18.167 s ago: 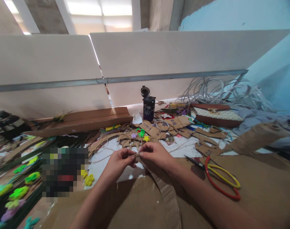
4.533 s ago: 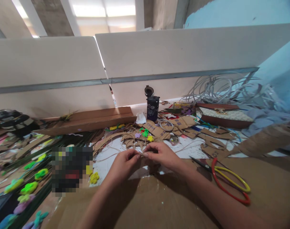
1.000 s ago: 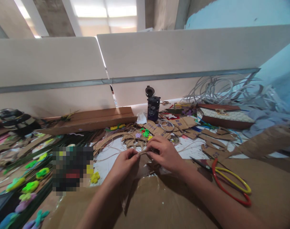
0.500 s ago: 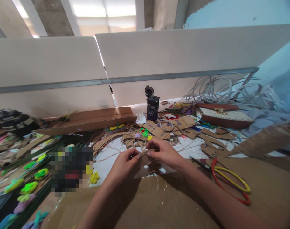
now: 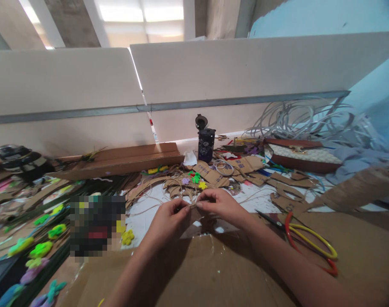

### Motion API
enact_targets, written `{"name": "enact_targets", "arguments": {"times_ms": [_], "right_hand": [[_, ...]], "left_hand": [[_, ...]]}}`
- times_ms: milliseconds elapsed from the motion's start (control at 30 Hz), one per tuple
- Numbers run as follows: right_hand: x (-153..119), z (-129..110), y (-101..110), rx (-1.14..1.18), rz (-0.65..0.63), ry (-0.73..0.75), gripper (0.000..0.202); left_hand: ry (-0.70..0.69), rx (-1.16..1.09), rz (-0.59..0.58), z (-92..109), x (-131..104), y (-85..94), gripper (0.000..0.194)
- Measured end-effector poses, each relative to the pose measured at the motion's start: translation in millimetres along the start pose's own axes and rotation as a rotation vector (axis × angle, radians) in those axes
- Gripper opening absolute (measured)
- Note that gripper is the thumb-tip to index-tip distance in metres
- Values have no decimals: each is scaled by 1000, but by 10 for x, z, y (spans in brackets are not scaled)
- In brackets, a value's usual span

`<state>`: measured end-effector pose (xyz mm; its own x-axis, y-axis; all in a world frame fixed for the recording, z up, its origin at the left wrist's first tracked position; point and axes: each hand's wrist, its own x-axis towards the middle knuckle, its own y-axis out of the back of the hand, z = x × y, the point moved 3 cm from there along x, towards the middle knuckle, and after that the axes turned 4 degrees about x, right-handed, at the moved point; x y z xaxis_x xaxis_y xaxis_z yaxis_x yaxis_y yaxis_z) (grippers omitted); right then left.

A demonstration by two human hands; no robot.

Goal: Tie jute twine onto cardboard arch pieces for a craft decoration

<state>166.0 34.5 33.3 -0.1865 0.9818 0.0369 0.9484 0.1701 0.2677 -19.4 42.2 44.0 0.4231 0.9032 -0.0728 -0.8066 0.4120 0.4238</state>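
My left hand [image 5: 172, 215] pinches one end of a small twine-wrapped piece [image 5: 193, 206] between thumb and fingers. Close beside it, my right hand [image 5: 218, 205] pinches the other end, the fingertips of both hands nearly touching. Thin twine [image 5: 146, 209] runs from the hands leftward over the white surface and back to loose loops [image 5: 173, 184]. Just behind the hands lie a green flower [image 5: 193, 176], a yellow flower [image 5: 202, 185] and a purple flower [image 5: 185, 181]. Under my forearms is a brown cardboard sheet [image 5: 194, 268].
Scissors [image 5: 288, 228] with red and yellow handles lie by my right forearm. A dark bottle [image 5: 206, 144] with its lid up stands behind. A twine cone [image 5: 357, 185], a purse [image 5: 305, 157] and tubing [image 5: 287, 119] are right; fuzzy flowers [image 5: 41, 249] lie left.
My fingertips have come slightly closer together on the twine-wrapped piece, and less of it shows between them. The whole view has shifted very slightly.
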Motion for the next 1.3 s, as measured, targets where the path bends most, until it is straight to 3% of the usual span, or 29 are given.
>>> {"name": "enact_targets", "arguments": {"times_ms": [167, 333, 533, 733, 967, 1300], "right_hand": [[-28, -27, -53, -8, 28, -18, 10], [-25, -16, -59, 72, -44, -65, 18], [-24, -113, 103, -129, 125, 184, 11], [-88, -235, 21, -330, 149, 392, 15], [-124, -283, -17, -396, 175, 554, 15], [-108, -266, -9, -414, 162, 464, 13]], "left_hand": [[1, -13, -23, 16, 1, -32, 20], [-10, 2, -8, 38, -2, -6, 22], [42, -6, 63, 10, 26, 69, 26], [6, -65, -18, -81, 63, 28, 26], [35, -62, 20, -94, 75, 32, 27], [41, -54, 59, -77, 64, 61, 26]]}}
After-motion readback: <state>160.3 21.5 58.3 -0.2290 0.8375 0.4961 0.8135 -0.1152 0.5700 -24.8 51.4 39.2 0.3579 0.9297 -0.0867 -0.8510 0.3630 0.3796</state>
